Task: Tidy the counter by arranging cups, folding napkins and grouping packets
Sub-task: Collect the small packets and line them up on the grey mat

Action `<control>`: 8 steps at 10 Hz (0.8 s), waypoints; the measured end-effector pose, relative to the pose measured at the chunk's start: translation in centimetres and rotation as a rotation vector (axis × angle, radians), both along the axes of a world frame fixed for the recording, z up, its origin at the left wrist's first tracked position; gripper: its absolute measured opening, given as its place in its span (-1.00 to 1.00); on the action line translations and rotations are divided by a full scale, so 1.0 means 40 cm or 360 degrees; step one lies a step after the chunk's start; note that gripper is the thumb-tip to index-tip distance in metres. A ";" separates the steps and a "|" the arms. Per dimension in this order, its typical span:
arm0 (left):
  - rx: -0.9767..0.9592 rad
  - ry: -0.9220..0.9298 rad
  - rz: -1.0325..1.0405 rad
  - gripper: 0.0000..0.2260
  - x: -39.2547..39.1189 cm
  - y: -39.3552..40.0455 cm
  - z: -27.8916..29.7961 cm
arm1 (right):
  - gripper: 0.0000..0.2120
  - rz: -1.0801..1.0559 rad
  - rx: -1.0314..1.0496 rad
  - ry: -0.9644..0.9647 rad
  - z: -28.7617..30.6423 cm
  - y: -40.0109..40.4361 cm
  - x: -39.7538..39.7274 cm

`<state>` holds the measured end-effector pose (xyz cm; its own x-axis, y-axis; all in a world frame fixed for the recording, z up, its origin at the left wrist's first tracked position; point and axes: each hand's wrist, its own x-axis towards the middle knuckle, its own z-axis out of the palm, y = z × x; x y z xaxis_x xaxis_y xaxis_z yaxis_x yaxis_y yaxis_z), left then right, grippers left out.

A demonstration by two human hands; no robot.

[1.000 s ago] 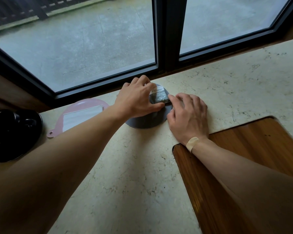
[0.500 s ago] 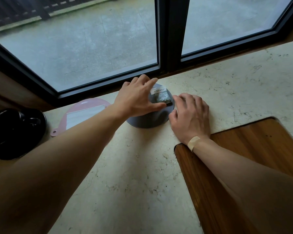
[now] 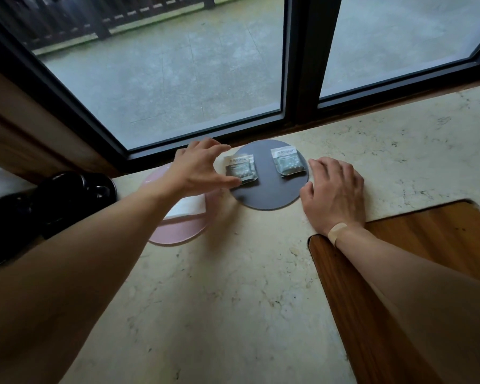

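A round grey mat [image 3: 269, 194] lies on the marble counter by the window. On its left half rests a stack of green-grey packets [image 3: 241, 169], and a single packet [image 3: 287, 162] lies on its right half. My left hand [image 3: 197, 169] hovers at the mat's left edge, fingers spread, thumb tip touching the stacked packets. My right hand [image 3: 334, 194] lies flat on the counter just right of the mat, holding nothing. A white folded napkin [image 3: 186, 207] sits on a pink mat [image 3: 178, 231], partly hidden under my left forearm. Black cups [image 3: 75, 195] stand at the far left.
A dark window frame [image 3: 302, 79] runs along the counter's back edge. A wooden inset panel [image 3: 399, 259] lies under my right forearm. Bare marble counter [image 3: 219, 300] stretches toward me.
Both hands have drawn back off the grey mat, uncovering the packets, which now lie in two separate spots. The view has shifted, so everything sits further right.
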<state>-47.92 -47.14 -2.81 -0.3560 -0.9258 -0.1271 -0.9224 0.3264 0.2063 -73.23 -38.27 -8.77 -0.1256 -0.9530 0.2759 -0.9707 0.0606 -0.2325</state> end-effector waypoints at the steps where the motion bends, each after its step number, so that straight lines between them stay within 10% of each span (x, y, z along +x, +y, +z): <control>1: 0.0022 0.0018 -0.0041 -0.20 -0.019 0.001 -0.011 | -0.60 0.0003 -0.0017 -0.0003 -0.003 -0.003 -0.002; 8: 0.0129 0.0075 0.0030 -0.34 -0.033 -0.015 -0.026 | -0.44 0.0306 0.0069 0.0066 0.061 0.006 0.106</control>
<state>-49.23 -47.72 -3.85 -0.3460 -0.9197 -0.1857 -0.9169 0.2895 0.2747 -69.00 -38.04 -6.35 0.0702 -0.9694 0.2351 -0.9741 -0.1175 -0.1934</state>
